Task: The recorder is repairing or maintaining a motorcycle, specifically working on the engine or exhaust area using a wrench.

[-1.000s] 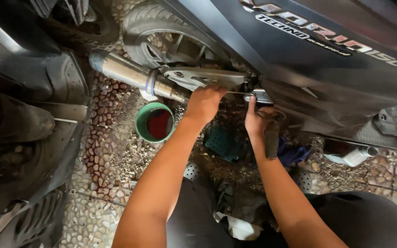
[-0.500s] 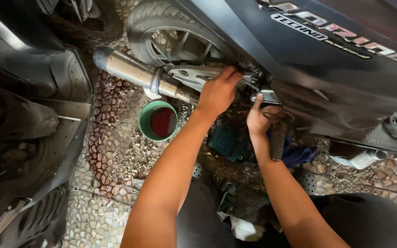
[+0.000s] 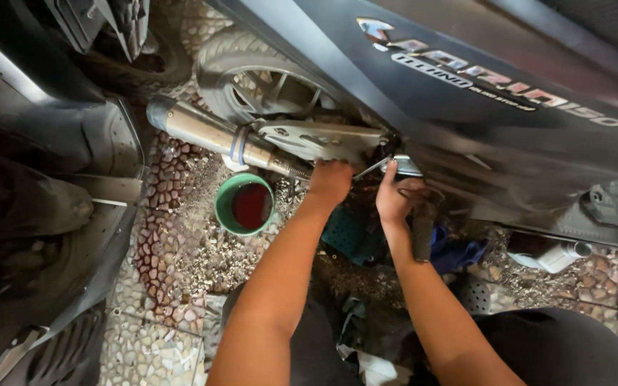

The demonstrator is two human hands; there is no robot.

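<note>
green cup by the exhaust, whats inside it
The green cup holds a dark red liquid nearly filling it. The cup's bottom is hidden beneath the liquid, so anything sunk there cannot be seen.

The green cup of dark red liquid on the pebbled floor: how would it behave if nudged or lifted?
The green cup stands open and seems well filled, so a nudge would probably slosh or spill it. The pebbled floor beneath is uneven, so it may rock or tip easily. It looks like thin plastic, likely light and slightly squeezable.
</note>
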